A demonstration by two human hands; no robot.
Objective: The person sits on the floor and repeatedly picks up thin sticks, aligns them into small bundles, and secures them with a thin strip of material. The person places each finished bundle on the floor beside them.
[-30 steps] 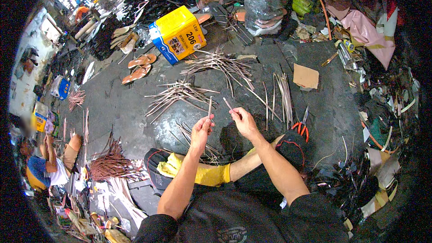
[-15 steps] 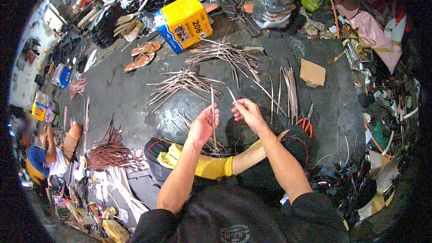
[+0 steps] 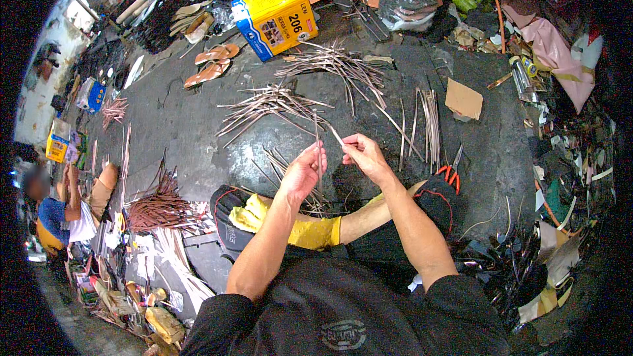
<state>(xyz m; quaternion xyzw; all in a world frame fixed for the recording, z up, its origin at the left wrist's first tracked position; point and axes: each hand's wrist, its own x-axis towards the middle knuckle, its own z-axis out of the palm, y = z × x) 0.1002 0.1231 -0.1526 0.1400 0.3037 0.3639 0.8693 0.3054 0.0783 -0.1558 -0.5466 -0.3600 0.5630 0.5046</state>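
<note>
My left hand [image 3: 304, 171] is closed around a thin brownish-grey strip [image 3: 317, 129], which stands almost upright between the fingers. To its right, my right hand [image 3: 365, 158] pinches a second, paler thin strip [image 3: 335, 133] between thumb and fingers. That strip slants up and left, its tip near the top of the first one; whether they touch I cannot tell. Just beyond my hands lies a loose pile of similar strips [image 3: 267, 109], with a second pile [image 3: 336, 69] farther back. More strips [image 3: 273, 165] lie on the dark floor beside my left hand.
Straight strips [image 3: 430, 125] lie in a row at right, near orange-handled pliers [image 3: 452, 173] and a cardboard piece [image 3: 463, 99]. A yellow box [image 3: 277, 20] and tan sandals [image 3: 214, 66] are at the back. Reddish-brown strips [image 3: 158, 207] lie left; another person [image 3: 62, 214] sits beyond.
The strip in my right hand has come closer to the upright strip in my left, its tip now up by that strip's top. The whole view has shifted slightly.
</note>
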